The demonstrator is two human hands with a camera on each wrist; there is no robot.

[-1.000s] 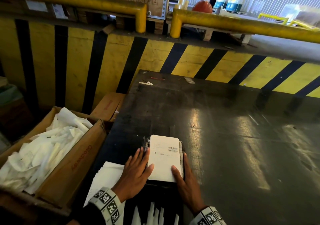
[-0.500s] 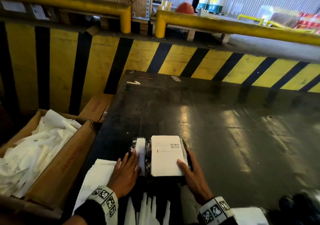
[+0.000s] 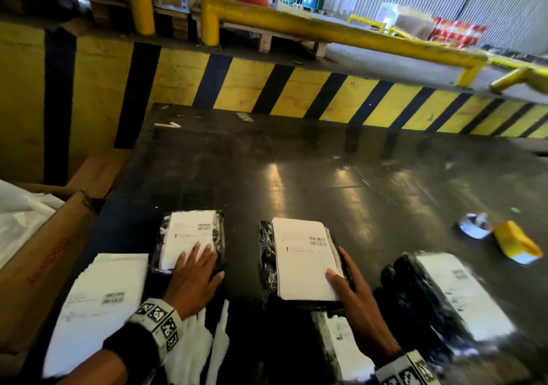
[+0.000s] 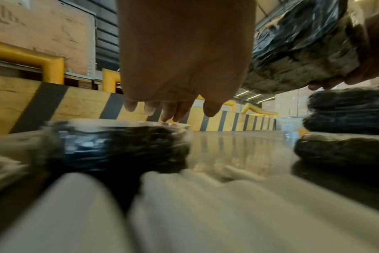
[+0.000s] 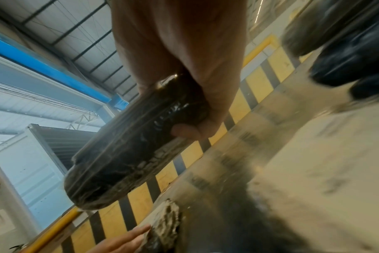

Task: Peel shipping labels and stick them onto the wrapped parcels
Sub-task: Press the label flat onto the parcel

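Two black-wrapped parcels, each with a white shipping label on top, are at the near edge of the dark table. My left hand rests flat with straight fingers on the left parcel, which shows in the left wrist view as the left parcel under my left hand. My right hand grips the middle parcel, thumb on its label and fingers under its right edge. The right wrist view shows this parcel raised off the table. A stack of label sheets lies by my left wrist.
A third labelled parcel lies at the right, with another labelled parcel under my right wrist. White backing strips lie near me. A cardboard box of waste paper stands left. A tape roll and yellow object sit right.
Both hands were on one stack of parcels. Now the parcels are apart: my left hand has one at the left, and my right hand has lifted the other rightward.
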